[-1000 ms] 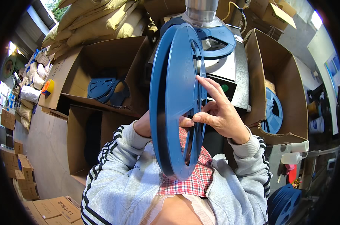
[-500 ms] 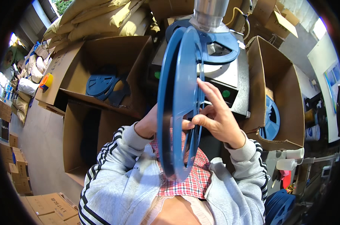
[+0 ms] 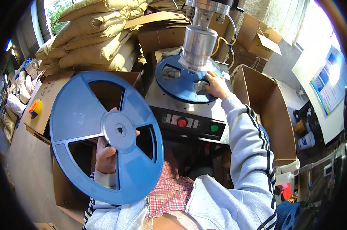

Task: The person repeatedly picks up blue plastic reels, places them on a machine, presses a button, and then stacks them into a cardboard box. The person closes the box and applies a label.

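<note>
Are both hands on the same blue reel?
No, the left hand holds one blue reel while the right hand touches another blue reel on the machine.

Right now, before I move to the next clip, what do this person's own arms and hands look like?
The left hand and right hand are bare, without gloves. The right sleeve is long and light grey, with black stripes running lengthwise and a plain grey cuff. The left sleeve, mostly hidden, shows the same grey and black stripes.
</note>
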`<state>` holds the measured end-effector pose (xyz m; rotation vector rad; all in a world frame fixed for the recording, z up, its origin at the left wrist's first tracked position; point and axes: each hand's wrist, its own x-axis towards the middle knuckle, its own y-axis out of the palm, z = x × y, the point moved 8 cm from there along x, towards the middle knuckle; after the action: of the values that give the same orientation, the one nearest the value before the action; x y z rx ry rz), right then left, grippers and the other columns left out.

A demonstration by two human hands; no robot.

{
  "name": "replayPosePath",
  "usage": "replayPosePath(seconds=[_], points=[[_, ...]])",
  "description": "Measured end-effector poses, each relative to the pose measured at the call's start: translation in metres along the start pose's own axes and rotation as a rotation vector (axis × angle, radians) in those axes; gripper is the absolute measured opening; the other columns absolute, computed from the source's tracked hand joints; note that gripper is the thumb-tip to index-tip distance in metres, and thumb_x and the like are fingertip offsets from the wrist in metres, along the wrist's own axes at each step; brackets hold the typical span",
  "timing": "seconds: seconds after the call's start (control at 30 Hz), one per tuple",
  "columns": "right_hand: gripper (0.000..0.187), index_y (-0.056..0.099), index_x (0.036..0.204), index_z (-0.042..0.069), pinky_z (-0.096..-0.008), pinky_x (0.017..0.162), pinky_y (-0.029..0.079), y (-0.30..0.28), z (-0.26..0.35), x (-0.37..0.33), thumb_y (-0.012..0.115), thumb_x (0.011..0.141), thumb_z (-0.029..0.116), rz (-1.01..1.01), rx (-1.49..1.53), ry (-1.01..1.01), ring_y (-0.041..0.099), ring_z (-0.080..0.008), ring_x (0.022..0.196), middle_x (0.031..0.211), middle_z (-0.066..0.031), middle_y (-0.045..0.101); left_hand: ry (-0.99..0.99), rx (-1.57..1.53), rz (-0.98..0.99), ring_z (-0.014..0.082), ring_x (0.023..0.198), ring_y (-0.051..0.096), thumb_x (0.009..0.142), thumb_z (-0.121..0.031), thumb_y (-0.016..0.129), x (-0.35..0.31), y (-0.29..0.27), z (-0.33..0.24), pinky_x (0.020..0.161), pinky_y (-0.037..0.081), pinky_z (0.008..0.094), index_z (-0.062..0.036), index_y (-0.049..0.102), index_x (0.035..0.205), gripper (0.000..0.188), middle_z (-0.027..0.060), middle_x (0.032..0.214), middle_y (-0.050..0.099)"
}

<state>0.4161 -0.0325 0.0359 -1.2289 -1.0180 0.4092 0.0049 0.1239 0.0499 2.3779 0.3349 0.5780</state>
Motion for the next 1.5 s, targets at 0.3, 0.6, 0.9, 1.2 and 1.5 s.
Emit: replayPosePath(seconds=[0.3, 0.6, 0.9, 1.2, 1.5], points=[[0.045, 0.062, 0.118, 0.008, -0.0434, 0.096, 0.05, 0.029, -0.008, 0.025, 0.072, 0.074, 0.011, -0.05, -0.08, -0.118, 0.059, -0.0352, 0.113, 0.116, -0.0132, 0.065, 0.032, 0.092, -0.059, 0.0346, 0.106, 0.069, 0.07, -0.026, 0.087, -0.023, -0.045, -0.03, 0.075, 0.065, 0.0435, -0.0147, 0.019, 0.156, 0.111, 0.0238, 0.119, 0.064], [0.023, 0.067, 0.102, 0.011, -0.0441, 0.078, 0.055, -0.029, 0.01, -0.008, 0.065, 0.079, 0.012, -0.075, -0.18, -0.142, 0.062, -0.0325, 0.103, 0.106, -0.0074, 0.068, 0.084, 0.099, -0.015, 0.0326, 0.11, 0.067, 0.071, -0.03, 0.089, 0.008, -0.008, -0.022, 0.077, 0.065, 0.0397, -0.01, 0.019, 0.155, 0.112, 0.0211, 0.123, 0.06], [0.055, 0.063, 0.126, 0.009, -0.0443, 0.099, 0.048, -0.171, 0.05, -0.292, 0.072, 0.072, 0.007, -0.317, -0.083, 0.034, 0.056, -0.0306, 0.12, 0.13, -0.0106, 0.059, 0.046, 0.136, 0.089, 0.0311, 0.108, 0.067, 0.072, -0.029, 0.088, 0.053, -0.013, 0.015, 0.077, 0.065, 0.0394, -0.0107, 0.018, 0.156, 0.111, 0.0228, 0.125, 0.059], [0.071, 0.05, 0.144, 0.012, -0.0479, 0.108, 0.042, -0.186, -0.032, -0.684, 0.062, 0.076, -0.004, -0.217, -0.582, 1.146, 0.048, -0.0391, 0.129, 0.143, -0.0149, 0.051, 0.002, 0.186, 0.152, 0.0295, 0.105, 0.068, 0.073, -0.027, 0.088, 0.063, 0.009, 0.037, 0.078, 0.064, 0.039, -0.0114, 0.017, 0.156, 0.11, 0.0245, 0.126, 0.058], [0.058, 0.056, 0.137, 0.023, -0.0649, 0.097, 0.044, -0.051, -0.081, -0.887, 0.073, 0.082, 0.015, 0.362, -0.676, 1.688, 0.049, -0.0365, 0.125, 0.139, -0.0054, 0.054, -0.001, 0.26, 0.193, 0.028, 0.102, 0.069, 0.075, -0.026, 0.088, 0.06, 0.032, 0.042, 0.079, 0.064, 0.0387, -0.0121, 0.016, 0.156, 0.109, 0.0263, 0.128, 0.058]])
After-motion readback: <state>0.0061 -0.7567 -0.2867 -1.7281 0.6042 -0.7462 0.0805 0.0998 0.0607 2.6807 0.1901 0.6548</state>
